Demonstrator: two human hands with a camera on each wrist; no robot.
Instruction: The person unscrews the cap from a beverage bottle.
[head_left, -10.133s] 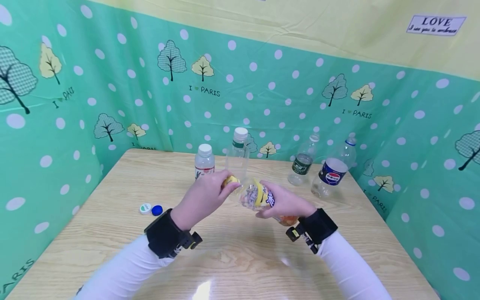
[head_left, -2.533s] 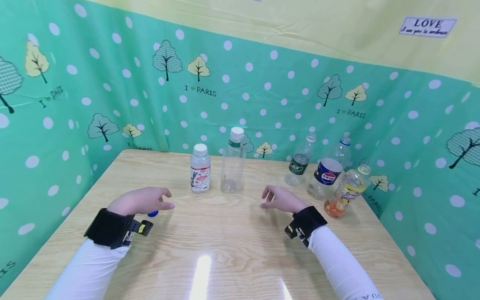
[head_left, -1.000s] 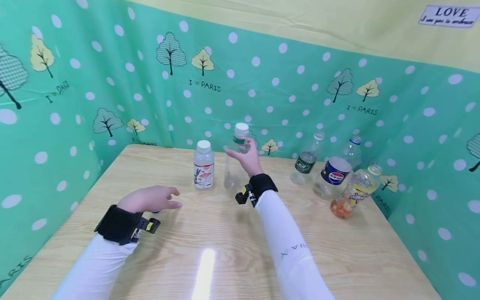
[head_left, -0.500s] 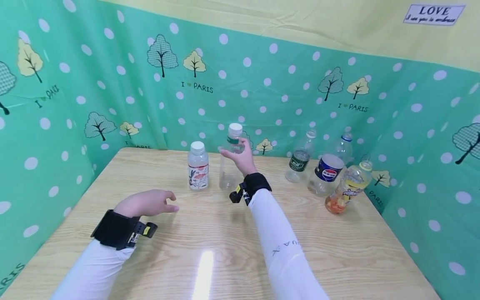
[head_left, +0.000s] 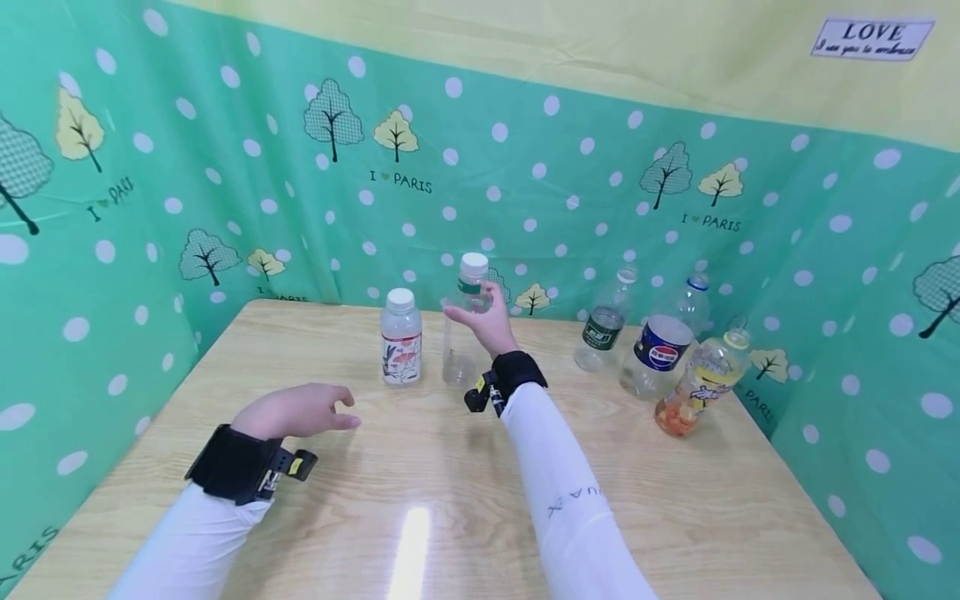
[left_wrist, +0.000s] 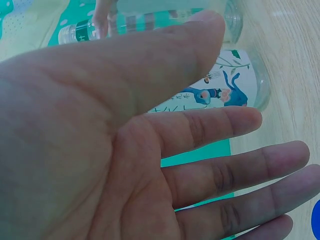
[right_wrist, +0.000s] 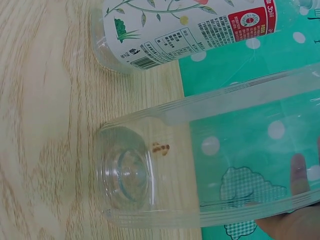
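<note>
Left hand [head_left: 296, 410]: above the near left part of the wooden table [head_left: 675, 517]; fingers spread and relaxed, thumb apart, nothing held.
Blue disc [left_wrist: 316, 220]: cut by the edge of the left wrist view; probably a bottle cap.
Illustrated-label bottle [head_left: 401, 343]: upright, white-capped, far left of centre, just beside the clear bottle [head_left: 459, 343].
Clear bottle: upright at far centre, its base on the table, white cap on, green band at the neck.
Right hand [head_left: 487, 323]: thumb and fingers curled round the clear bottle's upper part, below the cap.
Green-label bottle [head_left: 602, 329], Pepsi-label bottle [head_left: 662, 354], yellow-label bottle [head_left: 701, 387]: grouped on the right, the last nearest; all three appear capless, the yellow-label one with orange contents at its base.
Step in hand: judged to be taking hold of the clear bottle; uncapping it not yet done.
Next move: would call for a steady grasp without squashing the thin wall, and the left hand free for the cap.
</note>
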